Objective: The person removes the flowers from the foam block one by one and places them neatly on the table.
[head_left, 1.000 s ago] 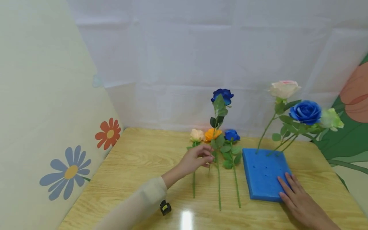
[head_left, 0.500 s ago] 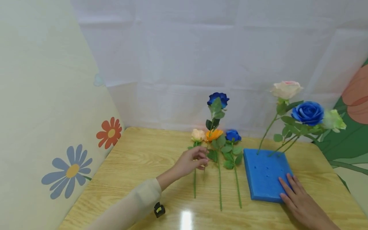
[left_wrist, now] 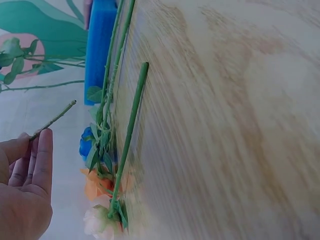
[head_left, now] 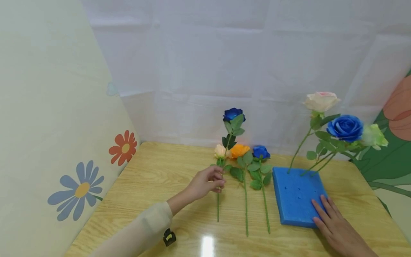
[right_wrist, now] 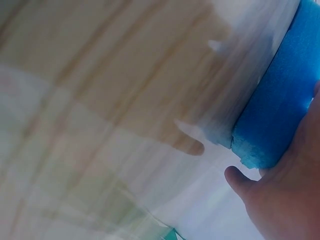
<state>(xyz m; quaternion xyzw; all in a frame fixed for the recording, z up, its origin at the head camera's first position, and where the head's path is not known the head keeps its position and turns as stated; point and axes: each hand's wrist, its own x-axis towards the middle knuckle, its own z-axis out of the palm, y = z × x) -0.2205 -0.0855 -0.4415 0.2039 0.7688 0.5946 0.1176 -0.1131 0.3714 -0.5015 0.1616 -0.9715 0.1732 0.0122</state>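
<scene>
Upright above the table, a dark blue rose (head_left: pixel 233 115) is pinched by its stem between the thumb and fingers of my left hand (head_left: pixel 207 182). In the left wrist view, the bare stem end (left_wrist: pixel 56 118) sticks out past the fingertips. My right hand (head_left: pixel 338 226) rests with extended fingers on the near right corner of a blue foam block (head_left: pixel 298 210). The right wrist view has the thumb off the foam. A pink-white rose (head_left: pixel 321 101), a blue rose (head_left: pixel 345 127) and a pale green flower (head_left: pixel 374 136) stand in the block's far side.
On the wooden table (head_left: pixel 160 171) lie a peach rose (head_left: pixel 220 151), an orange flower (head_left: pixel 239 150) and another blue rose (head_left: pixel 260 152), stems toward me. Several small holes mark the foam's top. A white cloth (head_left: pixel 199 71) hangs behind. A small black device (head_left: pixel 169 237) sits by my left sleeve.
My left hand has moved left and slightly nearer, carrying the dark blue rose from above the orange flower to above the peach rose. The right hand stays on the foam block.
</scene>
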